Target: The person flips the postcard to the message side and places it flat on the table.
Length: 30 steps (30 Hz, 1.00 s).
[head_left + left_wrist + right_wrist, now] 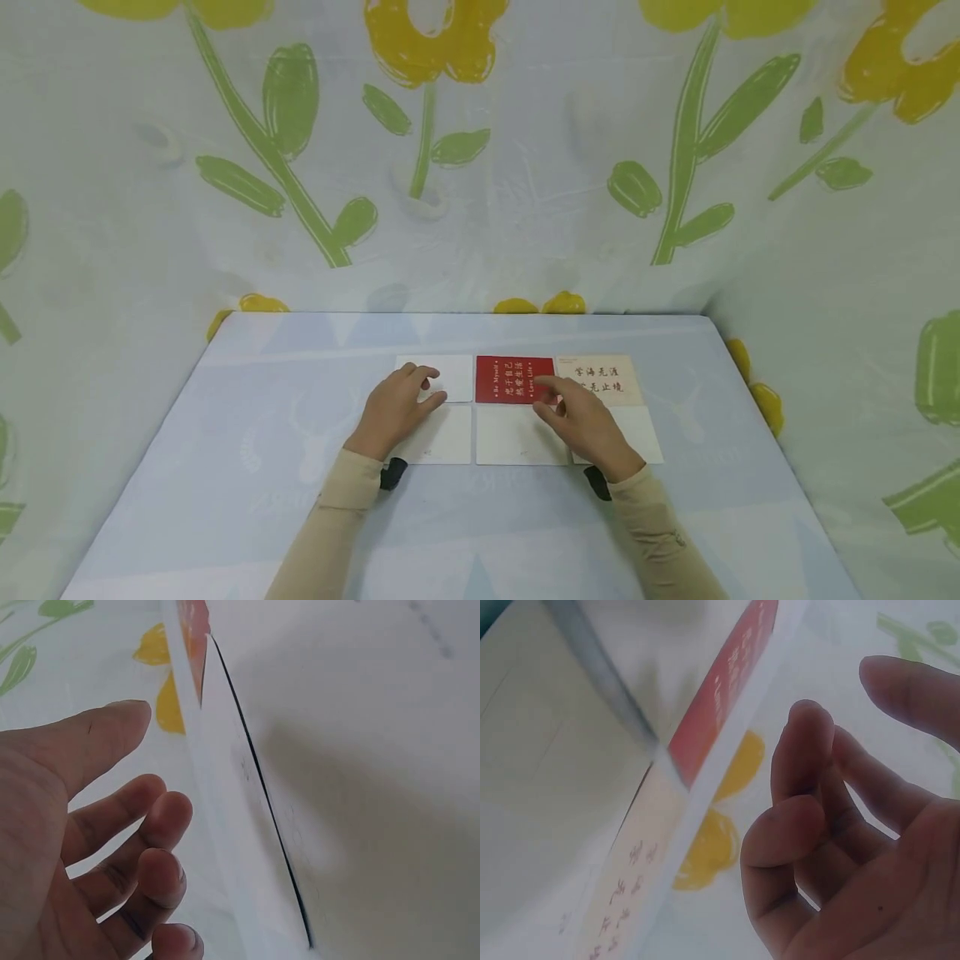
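Cards lie in two rows on the table, seen in the head view. In the far row are a white card [453,375], a red card [487,379] with white lettering, and a cream card [626,367] with dark characters. The near row holds a left blank card [450,437], a middle blank card [517,437] and a right blank card [637,433], all pale. My left hand [397,408] hovers over the left-hand cards, fingers loosely bent and holding nothing. Above the red and cream cards, my right hand [585,417] also holds nothing, its fingers relaxed and partly covering both.
A pale blue patterned cloth covers the table [247,500]. Behind and at both sides hangs a white curtain [525,208] printed with yellow flowers and green leaves. Dark bands sit at both wrists, below the beige sleeves [322,533].
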Each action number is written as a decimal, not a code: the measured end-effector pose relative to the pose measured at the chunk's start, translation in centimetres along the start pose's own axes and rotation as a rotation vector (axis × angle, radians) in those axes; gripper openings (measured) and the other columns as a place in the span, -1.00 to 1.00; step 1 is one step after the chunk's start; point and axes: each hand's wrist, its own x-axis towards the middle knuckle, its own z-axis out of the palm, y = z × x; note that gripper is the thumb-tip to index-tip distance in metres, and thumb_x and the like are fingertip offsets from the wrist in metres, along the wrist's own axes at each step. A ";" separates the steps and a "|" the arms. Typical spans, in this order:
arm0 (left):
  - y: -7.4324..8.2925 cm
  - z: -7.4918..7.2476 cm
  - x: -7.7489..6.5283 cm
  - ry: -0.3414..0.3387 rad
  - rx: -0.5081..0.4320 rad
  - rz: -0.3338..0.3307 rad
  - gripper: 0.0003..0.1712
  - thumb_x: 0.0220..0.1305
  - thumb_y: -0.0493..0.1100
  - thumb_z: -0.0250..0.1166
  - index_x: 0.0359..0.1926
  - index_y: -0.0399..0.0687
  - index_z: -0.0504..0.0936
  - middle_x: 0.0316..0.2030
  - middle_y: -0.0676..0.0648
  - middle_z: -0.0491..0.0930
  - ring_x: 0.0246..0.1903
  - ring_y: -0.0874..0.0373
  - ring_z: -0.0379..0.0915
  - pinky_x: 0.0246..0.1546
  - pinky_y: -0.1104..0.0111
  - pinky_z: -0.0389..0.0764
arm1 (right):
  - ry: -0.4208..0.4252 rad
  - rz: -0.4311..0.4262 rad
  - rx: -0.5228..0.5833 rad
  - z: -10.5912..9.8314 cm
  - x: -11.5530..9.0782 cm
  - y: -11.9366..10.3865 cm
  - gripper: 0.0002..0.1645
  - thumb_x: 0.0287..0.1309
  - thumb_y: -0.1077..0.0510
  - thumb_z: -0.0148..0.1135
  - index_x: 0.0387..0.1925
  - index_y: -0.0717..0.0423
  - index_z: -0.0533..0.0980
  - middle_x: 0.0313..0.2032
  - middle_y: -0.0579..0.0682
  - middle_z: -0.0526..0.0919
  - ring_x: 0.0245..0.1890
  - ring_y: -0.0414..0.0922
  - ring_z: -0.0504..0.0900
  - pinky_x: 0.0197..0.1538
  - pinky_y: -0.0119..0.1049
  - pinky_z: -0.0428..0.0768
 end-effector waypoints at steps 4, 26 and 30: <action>0.7 0.6 1.2 -0.065 -0.014 -0.036 -0.54 0.27 0.02 0.46 0.09 -0.12 0.66 -0.22 -0.05 0.59 -0.29 0.08 0.53 -0.20 0.22 0.61 | 0.003 0.011 -0.001 -0.5 -0.3 0.7 -0.43 0.31 0.07 0.36 0.30 0.09 0.49 -0.15 -0.10 0.62 -0.31 -0.15 0.51 -0.26 -0.24 0.53; 2.6 3.8 6.4 -0.232 0.055 0.032 -0.17 0.17 0.22 0.48 0.36 -0.05 0.50 0.14 -0.17 0.51 0.06 -0.04 0.38 0.12 0.13 0.51 | 0.020 0.104 -0.043 -2.0 -1.9 4.2 -0.39 0.31 0.06 0.35 0.34 0.07 0.44 -0.08 -0.03 0.62 -0.31 -0.15 0.50 -0.28 -0.23 0.48; 2.9 4.0 7.1 -0.271 0.074 0.037 -0.12 0.16 0.28 0.46 0.39 -0.03 0.49 0.18 -0.15 0.48 0.10 -0.04 0.32 0.15 0.12 0.45 | 0.022 0.091 -0.052 -2.2 -2.2 4.7 -0.38 0.30 0.07 0.36 0.33 0.11 0.44 -0.08 -0.01 0.63 -0.33 -0.16 0.50 -0.28 -0.23 0.49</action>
